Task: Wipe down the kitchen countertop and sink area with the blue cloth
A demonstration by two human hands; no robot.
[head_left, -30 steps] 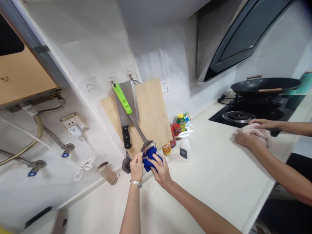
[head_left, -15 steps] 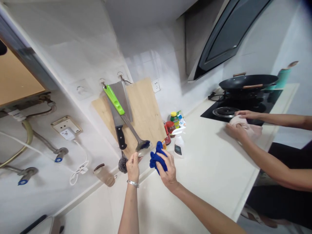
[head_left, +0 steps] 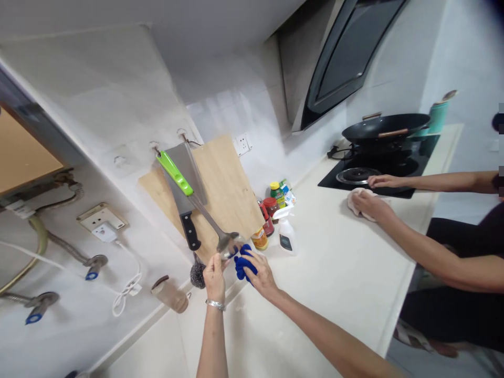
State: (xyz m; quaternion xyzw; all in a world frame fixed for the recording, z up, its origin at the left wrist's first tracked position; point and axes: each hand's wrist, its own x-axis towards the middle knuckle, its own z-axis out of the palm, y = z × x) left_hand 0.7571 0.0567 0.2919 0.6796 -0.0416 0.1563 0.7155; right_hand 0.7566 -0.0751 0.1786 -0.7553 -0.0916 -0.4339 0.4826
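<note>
A ladle (head_left: 205, 212) with a bright green handle hangs from a wall hook, its metal bowl hanging lowest. My left hand (head_left: 214, 278) has its fingers closed on the rim of that bowl, steadying it. A bunched blue cloth (head_left: 242, 268) is gripped in my right hand (head_left: 262, 275), right beside the bowl; part of the cloth seems to touch it. Behind the ladle hang a cleaver (head_left: 189, 228) with a black handle and a wooden cutting board (head_left: 226, 189). A steel wool scrubber (head_left: 197, 274) hangs just left of my left hand.
A white spray bottle (head_left: 285, 236) and several jars (head_left: 270, 206) stand on the counter (head_left: 323, 273). At right, a co-worker's hand (head_left: 370, 205) presses a pale cloth (head_left: 355, 203) by the stove (head_left: 394, 178), which carries a wok (head_left: 388, 128). A brownish holder (head_left: 171, 294) is on the wall.
My right hand has brought the blue cloth left and down, closer to the ladle's bowl. The co-worker's cloth has moved left along the counter, with one hand now off it. The view has shifted slightly.
</note>
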